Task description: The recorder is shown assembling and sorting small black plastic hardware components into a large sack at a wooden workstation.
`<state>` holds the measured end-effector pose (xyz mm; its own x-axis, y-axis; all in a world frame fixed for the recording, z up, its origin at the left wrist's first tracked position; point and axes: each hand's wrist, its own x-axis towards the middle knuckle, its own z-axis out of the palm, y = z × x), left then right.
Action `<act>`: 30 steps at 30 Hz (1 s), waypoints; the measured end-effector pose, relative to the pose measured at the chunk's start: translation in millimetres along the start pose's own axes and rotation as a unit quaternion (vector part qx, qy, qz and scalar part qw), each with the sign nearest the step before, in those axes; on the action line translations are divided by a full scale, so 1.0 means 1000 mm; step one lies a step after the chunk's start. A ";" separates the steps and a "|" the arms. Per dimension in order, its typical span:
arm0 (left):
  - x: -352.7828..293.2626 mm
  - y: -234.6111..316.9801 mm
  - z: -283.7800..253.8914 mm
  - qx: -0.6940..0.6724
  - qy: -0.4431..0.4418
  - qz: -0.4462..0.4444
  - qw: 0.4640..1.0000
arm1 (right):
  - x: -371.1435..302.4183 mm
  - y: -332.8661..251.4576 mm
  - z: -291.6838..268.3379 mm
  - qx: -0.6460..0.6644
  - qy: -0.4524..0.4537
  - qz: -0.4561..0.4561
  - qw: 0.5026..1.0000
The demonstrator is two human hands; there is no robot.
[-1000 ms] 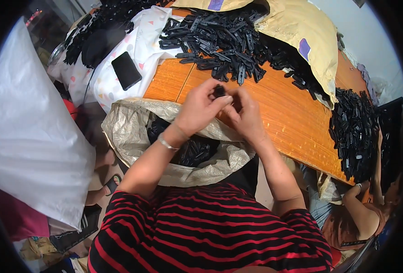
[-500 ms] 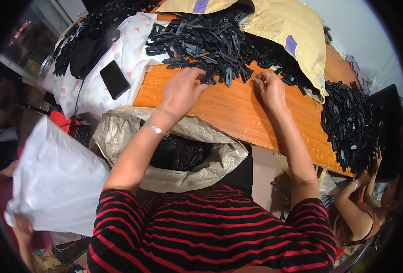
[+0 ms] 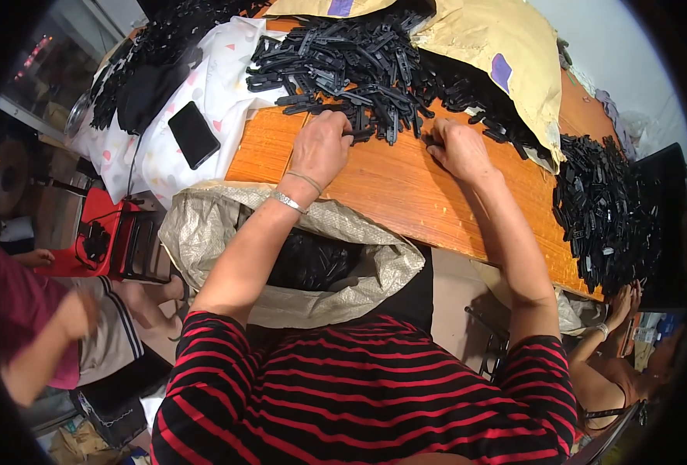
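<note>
A heap of narrow black plastic clip-like pieces lies on the wooden table. At its near edge my left hand is closed, with one dark piece showing at its fingertips. My right hand is closed too, to the right of the heap's near edge. A small dark piece sticks out between its thumb and fingers. Below my left forearm an open woven sack holds a black plastic bag.
A phone lies on white patterned sheeting at the left. Yellowish paper sacks lie at the back. Another black heap is at the right, beside a co-worker's hands. Another person is at the left, near a red stool.
Both hands have shifted slightly, and dark pieces now show at their fingertips. The white sheet at the left has gone from view, uncovering a person and the red stool.
</note>
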<state>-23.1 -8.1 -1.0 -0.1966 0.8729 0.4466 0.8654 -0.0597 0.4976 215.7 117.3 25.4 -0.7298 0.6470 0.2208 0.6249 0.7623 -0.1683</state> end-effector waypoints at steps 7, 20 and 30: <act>-0.006 0.010 -0.009 -0.002 0.011 -0.006 1.000 | -0.007 -0.032 -0.001 0.422 0.025 0.147 0.894; -0.038 0.032 -0.023 -0.628 -0.005 -0.184 0.756 | -0.016 -0.120 0.026 0.622 0.114 0.123 0.765; -0.049 0.042 -0.023 -0.672 0.011 -0.280 0.685 | -0.022 -0.135 0.022 0.614 0.137 0.080 0.773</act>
<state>12.5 -64.8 14.7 -0.3448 0.9342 -0.0913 -0.5522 -0.1233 0.8245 141.5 0.1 22.0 -0.4797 0.8348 0.2703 -0.1562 0.2219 -0.9625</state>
